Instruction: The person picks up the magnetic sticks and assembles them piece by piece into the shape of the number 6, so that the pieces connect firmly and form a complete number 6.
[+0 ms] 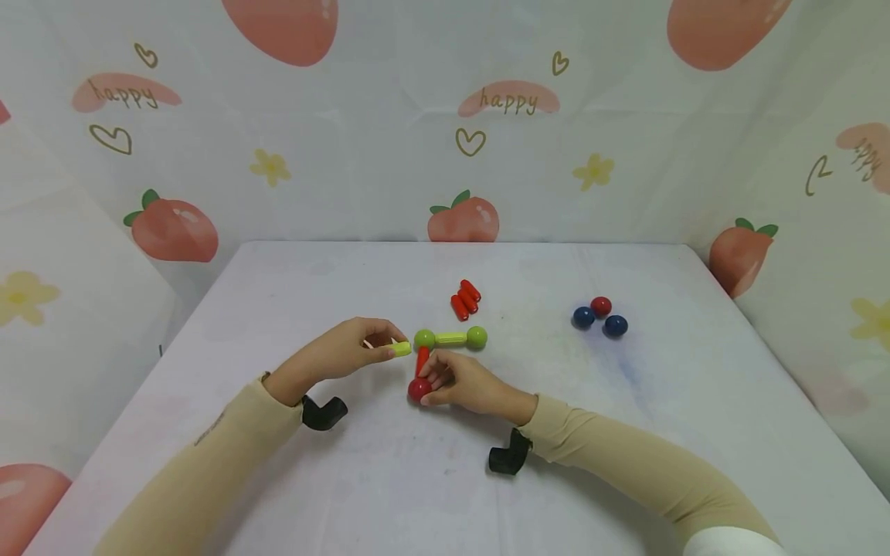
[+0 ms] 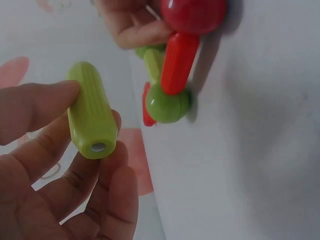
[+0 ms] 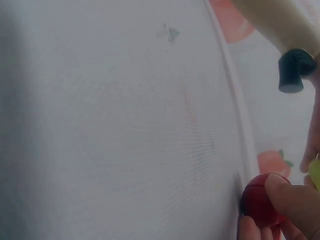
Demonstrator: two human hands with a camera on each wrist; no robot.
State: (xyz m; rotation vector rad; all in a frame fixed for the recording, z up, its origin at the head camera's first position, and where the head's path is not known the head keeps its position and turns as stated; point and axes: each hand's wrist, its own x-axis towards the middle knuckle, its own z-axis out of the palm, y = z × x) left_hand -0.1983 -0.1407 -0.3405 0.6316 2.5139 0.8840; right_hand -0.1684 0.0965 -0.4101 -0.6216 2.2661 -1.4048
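Between thumb and fingers, my left hand (image 1: pixel 344 351) pinches a yellow-green magnetic rod (image 2: pixel 91 112), its end showing a small metal disc in the left wrist view. My right hand (image 1: pixel 469 384) grips a red ball (image 1: pixel 419 389) with thumb and fingers. That ball joins one end of a red rod (image 2: pixel 179 64), whose other end meets a green ball (image 1: pixel 424 338). From this green ball a second yellow-green rod (image 1: pixel 450 339) runs right to another green ball (image 1: pixel 477 337). The held rod is just left of the first green ball; whether they touch, I cannot tell.
Behind the joined pieces lie three loose red rods (image 1: pixel 465 300). At the right of the white table (image 1: pixel 556 494) are two blue balls (image 1: pixel 615 326) and a red ball (image 1: pixel 601 306). Black wrist mounts (image 1: pixel 510 453) hang by both sleeves. A printed cloth stands behind the table.
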